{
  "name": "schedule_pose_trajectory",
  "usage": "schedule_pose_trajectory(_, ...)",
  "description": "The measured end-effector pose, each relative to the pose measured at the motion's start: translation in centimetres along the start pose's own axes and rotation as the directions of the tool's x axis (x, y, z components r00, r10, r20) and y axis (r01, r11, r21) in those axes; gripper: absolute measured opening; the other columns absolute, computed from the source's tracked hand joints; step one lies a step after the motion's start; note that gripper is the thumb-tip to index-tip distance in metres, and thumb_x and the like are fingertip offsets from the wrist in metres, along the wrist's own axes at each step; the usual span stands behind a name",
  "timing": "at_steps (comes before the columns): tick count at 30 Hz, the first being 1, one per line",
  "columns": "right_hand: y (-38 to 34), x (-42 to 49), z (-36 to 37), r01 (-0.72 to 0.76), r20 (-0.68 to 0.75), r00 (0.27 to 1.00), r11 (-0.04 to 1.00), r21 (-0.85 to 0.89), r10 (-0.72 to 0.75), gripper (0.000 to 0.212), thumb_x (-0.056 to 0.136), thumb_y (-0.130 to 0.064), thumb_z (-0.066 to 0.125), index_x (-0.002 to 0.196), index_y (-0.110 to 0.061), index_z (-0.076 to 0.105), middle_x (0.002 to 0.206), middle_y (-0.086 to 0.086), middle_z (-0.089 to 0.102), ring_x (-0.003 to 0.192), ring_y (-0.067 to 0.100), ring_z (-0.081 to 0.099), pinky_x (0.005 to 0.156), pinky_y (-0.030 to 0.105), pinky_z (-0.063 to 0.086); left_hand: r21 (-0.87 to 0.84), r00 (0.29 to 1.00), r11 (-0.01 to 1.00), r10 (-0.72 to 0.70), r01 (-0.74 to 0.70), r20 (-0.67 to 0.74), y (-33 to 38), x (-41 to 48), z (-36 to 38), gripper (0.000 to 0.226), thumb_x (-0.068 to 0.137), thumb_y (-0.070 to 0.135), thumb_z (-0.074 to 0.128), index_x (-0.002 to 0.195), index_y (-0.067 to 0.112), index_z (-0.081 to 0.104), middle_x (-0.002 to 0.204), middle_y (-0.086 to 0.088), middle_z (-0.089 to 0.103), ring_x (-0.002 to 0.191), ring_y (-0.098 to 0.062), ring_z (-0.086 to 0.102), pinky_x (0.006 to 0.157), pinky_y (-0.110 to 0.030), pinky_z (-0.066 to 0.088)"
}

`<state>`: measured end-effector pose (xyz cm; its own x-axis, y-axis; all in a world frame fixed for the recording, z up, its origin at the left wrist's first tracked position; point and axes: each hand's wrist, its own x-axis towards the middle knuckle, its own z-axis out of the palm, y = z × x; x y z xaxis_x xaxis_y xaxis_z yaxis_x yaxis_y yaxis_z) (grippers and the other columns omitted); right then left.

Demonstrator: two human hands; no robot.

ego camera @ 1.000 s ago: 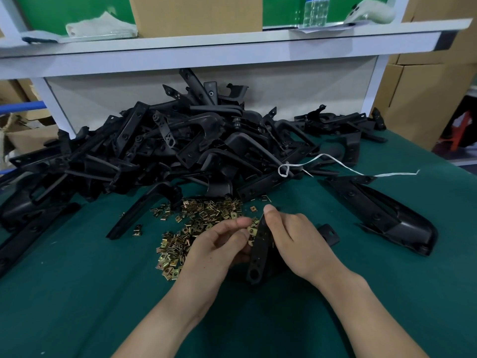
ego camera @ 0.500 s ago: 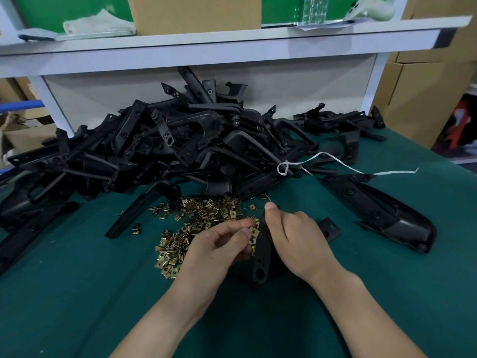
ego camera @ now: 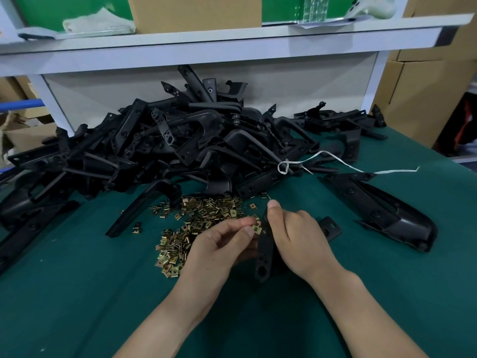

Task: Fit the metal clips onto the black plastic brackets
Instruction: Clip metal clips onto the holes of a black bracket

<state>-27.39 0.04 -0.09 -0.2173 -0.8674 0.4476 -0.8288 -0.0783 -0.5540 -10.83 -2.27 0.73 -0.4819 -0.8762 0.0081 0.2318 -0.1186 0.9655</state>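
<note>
- The left hand [ego camera: 219, 245] pinches a small brass-coloured metal clip [ego camera: 256, 229] between thumb and forefinger, right at the edge of the narrow black plastic bracket [ego camera: 263, 254].
- The right hand [ego camera: 296, 236] is wrapped round that bracket, with the thumb laid along its upper end. The bracket stands steeply over the green felt-covered table [ego camera: 77, 293]. I cannot tell whether its lower end rests on the cloth.
- From where I stand, the step is sliding the clip over the bracket's edge. The clip's open mouth should face the edge squarely, and its hole should line up with the bracket's hole.
- The right thumb looks well placed to brace against the push. A firm hold there should stop the bracket twisting.
- I would push straight and evenly. A skewed clip would likely jam or spring off.
- The loose heap of brass-coloured clips [ego camera: 201, 215] lies just beside the left hand.
- The big tangled pile of black plastic brackets [ego camera: 180, 151] sits behind the heap, within reach.
</note>
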Motion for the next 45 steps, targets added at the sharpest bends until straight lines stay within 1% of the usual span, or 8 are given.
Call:
schedule_pose_trajectory(3, 0.0, -0.02, 0.01, -0.005, 0.002, 1.0, 1.0, 0.024, 0.005, 0.056, 0.096, -0.057, 0.013, 0.051, -0.027, 0.027, 0.039, -0.005, 0.032, 0.041, 0.013, 0.037, 0.048, 0.025, 0.023, 0.005, 1.0, 1.0, -0.006, 0.006, -0.004, 0.03, -0.04, 0.14, 0.023, 0.083, 0.029, 0.069, 0.104, 0.026, 0.078, 0.098, -0.01, 0.077, 0.093, -0.019, 0.074, 0.081, -0.023, 0.057)
schedule_pose_trajectory(7, -0.08, -0.03, -0.03, -0.017, 0.007, 1.0, 0.997, 0.078, 0.016, 0.057, 0.096, -0.058, 0.016, 0.05, -0.027, 0.028, 0.04, -0.004, 0.038, 0.044, 0.015, 0.041, 0.049, 0.025, 0.024, 0.055, 1.0, 0.998, 0.02, -0.019, -0.018, 0.09, -0.19, 0.24, 0.022, 0.084, 0.031, 0.067, 0.104, 0.029, 0.077, 0.096, -0.009, 0.077, 0.092, -0.019, 0.074, 0.08, -0.022, 0.058)
schedule_pose_trajectory(10, -0.06, -0.03, 0.03, -0.024, 0.014, 1.0, 0.994, 0.109, 0.023, 0.058, 0.102, -0.053, 0.022, 0.051, -0.027, 0.028, 0.047, -0.014, 0.049, 0.046, 0.015, 0.042, 0.05, 0.026, 0.025, 0.113, 0.998, 0.992, 0.056, -0.052, -0.029, 0.11, -0.26, 0.26, 0.023, 0.083, 0.033, 0.067, 0.104, 0.03, 0.076, 0.094, -0.007, 0.078, 0.091, -0.019, 0.074, 0.08, -0.022, 0.058)
schedule_pose_trajectory(19, -0.01, -0.05, 0.03, -0.029, 0.022, 0.999, 0.992, 0.122, 0.027, 0.058, 0.107, -0.042, 0.029, 0.051, -0.026, 0.028, 0.048, -0.016, 0.049, 0.046, 0.013, 0.042, 0.051, 0.027, 0.025, 0.141, 0.995, 0.986, 0.093, -0.087, -0.037, -0.09, -0.23, 0.42, 0.024, 0.084, 0.03, 0.065, 0.105, 0.022, 0.075, 0.091, -0.006, 0.078, 0.086, -0.017, 0.075, 0.076, -0.017, 0.056)
schedule_pose_trajectory(26, -0.26, -0.08, 0.0, -0.049, 0.045, 0.998, 0.988, 0.143, 0.043, 0.058, 0.106, -0.044, 0.027, 0.051, -0.024, 0.03, 0.045, -0.011, 0.047, 0.045, 0.015, 0.041, 0.051, 0.03, 0.028, 0.327, 0.984, 0.933, 0.175, -0.153, -0.04, 0.02, -0.48, 0.28, 0.025, 0.084, 0.038, 0.063, 0.105, 0.029, 0.074, 0.089, 0.01, 0.076, 0.086, -0.003, 0.071, 0.075, -0.011, 0.051)
schedule_pose_trajectory(34, -0.34, -0.15, 0.05, -0.066, 0.049, 0.997, 0.985, 0.156, 0.059, 0.058, 0.106, -0.043, 0.027, 0.051, -0.024, 0.03, 0.044, -0.009, 0.046, 0.044, 0.015, 0.039, 0.053, 0.034, 0.031, 0.345, 0.98, 0.926, 0.187, -0.154, -0.065, -0.17, -0.64, 0.47, 0.024, 0.083, 0.039, 0.064, 0.103, 0.031, 0.074, 0.088, 0.012, 0.075, 0.085, -0.004, 0.07, 0.074, -0.012, 0.051)
schedule_pose_trajectory(41, -0.26, -0.19, 0.02, -0.055, 0.046, 0.998, 0.986, 0.155, 0.048, 0.059, 0.105, -0.045, 0.025, 0.051, -0.023, 0.031, 0.042, -0.004, 0.039, 0.045, 0.015, 0.04, 0.052, 0.033, 0.031, 0.356, 0.981, 0.921, 0.189, -0.161, -0.045, 0.02, -0.69, 0.38, 0.022, 0.084, 0.034, 0.065, 0.103, 0.031, 0.075, 0.092, 0.014, 0.076, 0.089, 0.0, 0.07, 0.078, -0.01, 0.051)
schedule_pose_trajectory(45, -0.32, -0.19, -0.1, -0.049, 0.063, 0.997, 0.988, 0.145, 0.04, 0.059, 0.103, -0.048, 0.023, 0.052, -0.021, 0.033, 0.043, -0.003, 0.039, 0.045, 0.017, 0.041, 0.054, 0.037, 0.036, 0.389, 0.979, 0.905, 0.201, -0.17, -0.041, 0.27, -0.72, 0.34, 0.018, 0.091, 0.019, 0.068, 0.1, 0.033, 0.075, 0.094, 0.019, 0.076, 0.09, 0.004, 0.069, 0.077, -0.006, 0.048)
